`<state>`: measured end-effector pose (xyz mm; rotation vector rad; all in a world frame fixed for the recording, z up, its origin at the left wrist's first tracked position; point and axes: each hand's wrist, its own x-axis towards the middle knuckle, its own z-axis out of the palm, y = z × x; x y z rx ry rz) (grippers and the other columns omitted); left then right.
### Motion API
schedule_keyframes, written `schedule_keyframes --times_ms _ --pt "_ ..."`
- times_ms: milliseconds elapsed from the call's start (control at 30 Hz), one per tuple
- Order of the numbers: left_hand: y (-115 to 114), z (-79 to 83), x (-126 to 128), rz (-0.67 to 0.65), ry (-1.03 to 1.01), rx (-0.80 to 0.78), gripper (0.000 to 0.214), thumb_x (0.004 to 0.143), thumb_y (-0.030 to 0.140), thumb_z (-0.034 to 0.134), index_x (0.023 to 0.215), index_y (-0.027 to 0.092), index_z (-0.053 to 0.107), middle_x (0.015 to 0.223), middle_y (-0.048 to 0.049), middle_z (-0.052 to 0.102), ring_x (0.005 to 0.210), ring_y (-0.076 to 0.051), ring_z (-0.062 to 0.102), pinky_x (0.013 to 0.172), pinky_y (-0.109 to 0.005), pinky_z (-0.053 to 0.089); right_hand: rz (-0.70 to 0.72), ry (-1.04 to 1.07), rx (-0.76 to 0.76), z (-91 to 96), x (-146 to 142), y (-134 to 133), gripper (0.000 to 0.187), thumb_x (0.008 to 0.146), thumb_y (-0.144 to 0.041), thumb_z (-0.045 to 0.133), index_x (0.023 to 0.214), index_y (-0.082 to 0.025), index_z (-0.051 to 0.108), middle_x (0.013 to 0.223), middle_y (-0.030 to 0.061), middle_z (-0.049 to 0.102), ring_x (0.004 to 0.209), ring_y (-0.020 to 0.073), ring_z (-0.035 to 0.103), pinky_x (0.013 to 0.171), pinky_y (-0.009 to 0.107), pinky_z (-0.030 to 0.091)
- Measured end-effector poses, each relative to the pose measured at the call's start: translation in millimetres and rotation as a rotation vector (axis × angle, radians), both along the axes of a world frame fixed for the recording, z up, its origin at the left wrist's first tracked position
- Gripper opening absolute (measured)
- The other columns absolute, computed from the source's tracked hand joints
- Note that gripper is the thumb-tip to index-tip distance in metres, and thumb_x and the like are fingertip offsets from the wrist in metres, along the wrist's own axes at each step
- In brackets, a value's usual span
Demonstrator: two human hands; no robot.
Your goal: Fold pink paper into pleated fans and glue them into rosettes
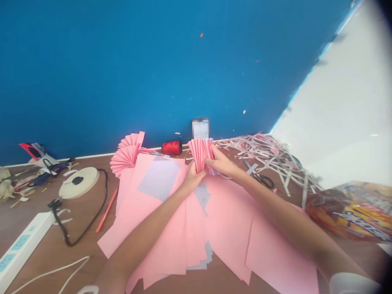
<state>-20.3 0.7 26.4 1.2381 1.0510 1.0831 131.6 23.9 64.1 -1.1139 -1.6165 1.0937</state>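
Note:
Both of my hands hold a pleated strip of pink paper point(199, 154) upright above the table. My left hand point(193, 178) pinches its lower left side, and my right hand point(219, 161) grips its right side. Below my hands lies a loose pile of flat pink paper sheets point(183, 232), with pale lilac sheets showing in places. Two pink pleated paper fans point(126, 154) stand just beyond the pile, to the left of my hands.
A red thread spool point(172, 148) and a blurred phone point(200, 128) stand at the blue wall. Black-handled scissors point(261, 179) lie among paper strips point(263, 155). A glue gun point(52, 173), round stand point(79, 182), red pen point(107, 210), power strip point(21, 249) and snack bag point(352, 212) sit around.

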Motion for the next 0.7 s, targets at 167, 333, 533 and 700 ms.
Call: schedule_keyframes --times_ms 167,333,533,700 --pt "2 -2.3 -2 -0.009 -0.037 -0.022 0.044 0.075 0.031 0.07 0.113 0.018 0.053 0.077 0.0012 0.055 0.059 -0.008 0.05 0.053 -0.02 0.042 0.014 0.019 0.003 -5.4 -2 1 0.045 0.08 -0.025 0.058 0.123 -0.023 0.048 0.108 0.0048 0.059 0.099 0.022 0.056 0.095 0.041 0.047" --pt "4 -4.3 -3 -0.049 -0.067 -0.042 0.048 0.076 0.037 0.07 0.115 0.019 0.047 0.078 0.002 0.053 0.061 -0.009 0.053 0.05 -0.02 0.044 0.099 0.044 0.03 -7.5 -5 2 0.042 0.087 -0.033 0.054 0.127 -0.024 0.048 0.113 0.0057 0.058 0.107 0.0211 0.054 0.099 0.039 0.045" --pt "4 -3.2 -2 -0.193 0.006 0.012 0.044 0.079 0.041 0.067 0.112 0.015 0.052 0.079 -0.0008 0.054 0.065 -0.01 0.053 0.053 -0.021 0.046 0.068 0.098 -0.021 -20.8 -15 5 0.039 0.092 -0.044 0.047 0.123 -0.021 0.052 0.108 0.0049 0.06 0.103 0.0197 0.055 0.099 0.039 0.043" --pt "1 -3.7 -2 -0.285 0.018 0.043 0.056 0.081 0.037 0.064 0.13 0.017 0.046 0.085 -0.0037 0.059 0.066 -0.013 0.055 0.053 -0.023 0.047 0.008 0.167 -0.049 -28.2 -24 -1 0.043 0.092 -0.052 0.045 0.125 -0.024 0.052 0.106 0.005 0.063 0.1 0.0202 0.059 0.094 0.037 0.047"
